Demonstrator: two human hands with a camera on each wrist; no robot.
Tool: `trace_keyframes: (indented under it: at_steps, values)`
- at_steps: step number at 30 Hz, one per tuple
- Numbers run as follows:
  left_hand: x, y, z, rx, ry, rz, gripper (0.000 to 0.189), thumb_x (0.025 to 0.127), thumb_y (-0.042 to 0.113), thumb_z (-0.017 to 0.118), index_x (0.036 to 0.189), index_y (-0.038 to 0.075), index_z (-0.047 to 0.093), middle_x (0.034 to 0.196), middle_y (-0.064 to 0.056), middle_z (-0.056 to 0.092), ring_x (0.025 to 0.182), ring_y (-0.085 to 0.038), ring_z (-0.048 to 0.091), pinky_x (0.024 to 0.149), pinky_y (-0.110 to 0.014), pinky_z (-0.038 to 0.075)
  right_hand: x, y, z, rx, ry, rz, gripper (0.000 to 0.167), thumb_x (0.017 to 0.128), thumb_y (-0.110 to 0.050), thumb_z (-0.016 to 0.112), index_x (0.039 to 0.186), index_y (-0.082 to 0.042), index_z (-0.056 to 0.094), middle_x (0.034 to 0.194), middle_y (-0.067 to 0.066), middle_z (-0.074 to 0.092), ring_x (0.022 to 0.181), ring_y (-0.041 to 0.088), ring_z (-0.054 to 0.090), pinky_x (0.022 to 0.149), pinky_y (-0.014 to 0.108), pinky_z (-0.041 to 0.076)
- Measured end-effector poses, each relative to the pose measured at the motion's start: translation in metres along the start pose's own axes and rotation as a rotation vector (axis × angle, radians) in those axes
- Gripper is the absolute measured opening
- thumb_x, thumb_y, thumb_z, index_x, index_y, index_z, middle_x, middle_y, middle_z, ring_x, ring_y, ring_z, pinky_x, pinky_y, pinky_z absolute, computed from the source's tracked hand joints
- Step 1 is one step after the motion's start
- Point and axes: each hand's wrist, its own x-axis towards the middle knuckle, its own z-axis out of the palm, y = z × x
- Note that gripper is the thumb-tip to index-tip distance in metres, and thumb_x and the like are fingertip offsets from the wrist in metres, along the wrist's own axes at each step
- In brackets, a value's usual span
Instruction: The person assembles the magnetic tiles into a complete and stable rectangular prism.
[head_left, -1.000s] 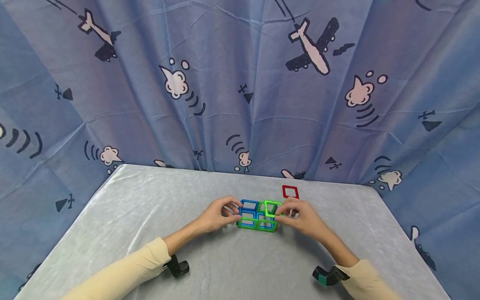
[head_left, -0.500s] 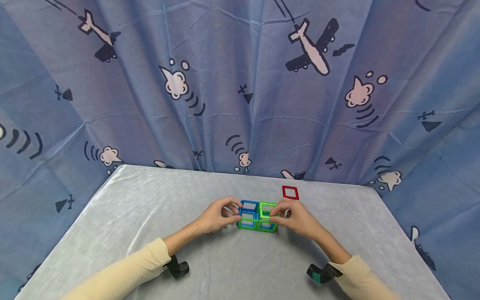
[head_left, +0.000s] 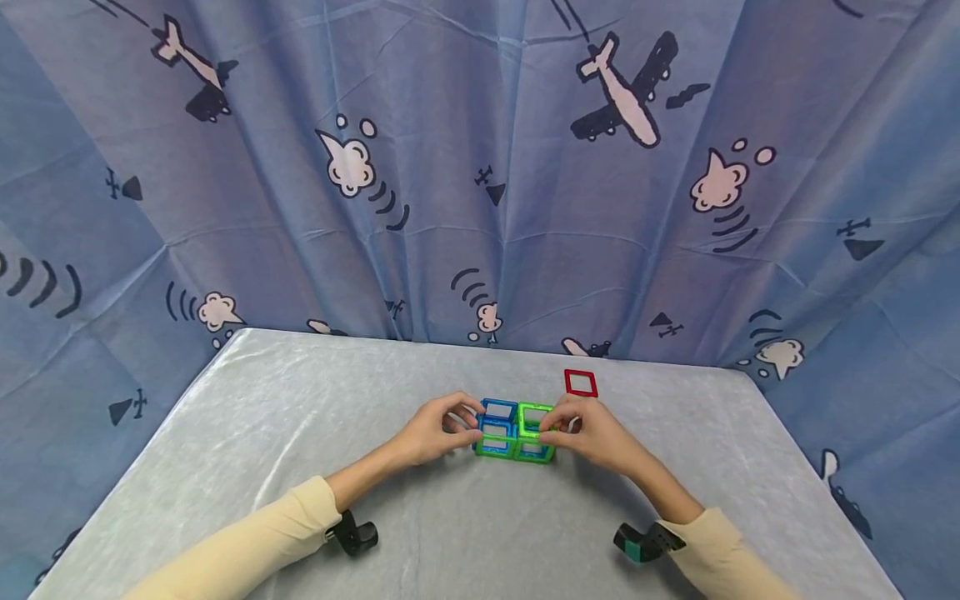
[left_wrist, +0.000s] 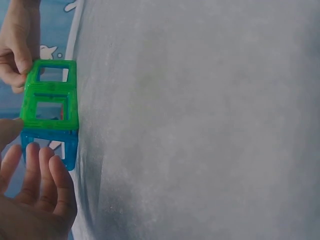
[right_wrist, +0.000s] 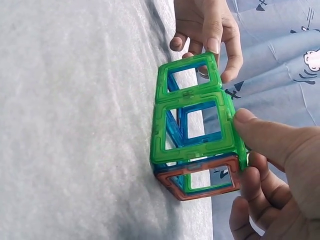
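Note:
A two-section box of square magnetic tiles stands on the table, green along its front and blue at its left end. In the right wrist view, its right end shows an orange-red tile. My left hand holds the left end, thumb at the front upper edge and fingers around the blue side tile. My right hand pinches a green magnetic tile lying over the top of the right section. Whether that tile sits flush on every edge is hard to tell.
A loose red magnetic tile lies flat behind my right hand, near the table's back edge. The table has a pale grey cloth. Behind it hangs a blue curtain printed with planes.
My right hand has moved a little left and brought the tilted green tile down over the box's right section. My left hand stays put. Little differs over the last half second.

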Motion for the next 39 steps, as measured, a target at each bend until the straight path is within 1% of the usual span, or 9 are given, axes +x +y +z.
trace_keyframes:
  at_steps: [4,7,10,13,17,23,26,33,39]
  values:
    - [0.0,0.0,0.0,-0.006,0.003,-0.007,0.031,0.096,0.008,0.072,0.125,0.0,0.063,0.103,-0.009,0.066,0.084,-0.021,0.068,0.058,-0.033,0.053,0.0,-0.009,-0.001,0.0,-0.008,0.0,0.007,0.087,0.0,0.08,0.091,-0.004,0.077,0.083,0.003,0.061,0.077,0.018,0.055,0.068,0.034,0.05]
    - [0.0,0.0,0.0,-0.012,0.004,-0.005,0.031,0.096,0.008,0.072,0.125,0.0,0.063,0.103,-0.009,0.066,0.084,-0.021,0.068,0.058,-0.033,0.053,0.0,-0.01,-0.001,0.004,-0.009,-0.002,0.007,0.087,-0.001,0.08,0.092,-0.004,0.077,0.082,0.002,0.06,0.076,0.018,0.055,0.068,0.034,0.05]
    - [0.0,0.0,0.0,-0.011,0.003,-0.002,0.031,0.096,0.008,0.072,0.125,0.0,0.063,0.103,-0.009,0.066,0.083,-0.021,0.068,0.057,-0.033,0.053,0.0,-0.002,-0.002,0.006,-0.006,-0.011,0.007,0.087,-0.007,0.082,0.093,-0.008,0.078,0.084,-0.001,0.061,0.078,0.017,0.055,0.068,0.032,0.05]
    - [0.001,0.0,0.0,-0.007,0.003,0.001,0.031,0.096,0.008,0.072,0.125,0.0,0.063,0.103,-0.008,0.066,0.083,-0.021,0.068,0.057,-0.033,0.053,-0.001,0.009,-0.005,0.037,0.016,-0.02,0.009,0.087,-0.013,0.083,0.094,-0.009,0.078,0.086,-0.002,0.063,0.08,0.016,0.056,0.068,0.031,0.05]
    - [0.001,-0.001,0.0,-0.003,0.003,0.006,0.032,0.096,0.008,0.072,0.125,0.0,0.063,0.103,-0.008,0.066,0.083,-0.021,0.068,0.057,-0.032,0.053,-0.004,0.021,-0.012,0.098,0.074,-0.044,0.01,0.088,-0.012,0.082,0.096,-0.008,0.078,0.088,0.0,0.066,0.081,0.018,0.058,0.067,0.031,0.052]
    - [0.0,-0.001,0.0,-0.004,0.005,0.008,0.031,0.096,0.006,0.072,0.125,0.0,0.063,0.103,-0.01,0.066,0.084,-0.022,0.068,0.057,-0.032,0.053,-0.008,0.031,-0.019,0.127,0.122,-0.06,0.009,0.089,-0.009,0.081,0.097,-0.009,0.077,0.086,0.002,0.065,0.079,0.018,0.058,0.063,0.03,0.052]
    - [0.0,-0.002,-0.001,-0.003,0.006,0.009,0.032,0.096,0.007,0.072,0.125,0.0,0.063,0.103,-0.01,0.066,0.084,-0.022,0.068,0.057,-0.032,0.053,-0.008,0.036,-0.02,0.131,0.129,-0.062,0.011,0.089,-0.008,0.08,0.098,-0.006,0.076,0.086,0.003,0.065,0.078,0.019,0.058,0.063,0.03,0.052]
    - [0.0,-0.002,-0.001,0.0,0.002,0.014,0.032,0.096,0.007,0.072,0.126,0.001,0.063,0.104,-0.01,0.066,0.084,-0.022,0.068,0.057,-0.032,0.053,-0.009,0.05,-0.026,0.12,0.154,-0.028,0.02,0.089,-0.008,0.081,0.104,0.002,0.074,0.088,0.003,0.067,0.079,0.019,0.06,0.068,0.029,0.053]
    - [0.0,-0.004,-0.001,0.013,0.001,0.016,0.032,0.096,0.008,0.072,0.126,0.001,0.063,0.107,-0.014,0.067,0.086,-0.024,0.069,0.058,-0.032,0.053,-0.01,0.069,-0.035,0.087,0.149,-0.058,0.022,0.088,-0.005,0.08,0.107,0.004,0.072,0.09,0.005,0.067,0.08,0.019,0.061,0.069,0.029,0.054]
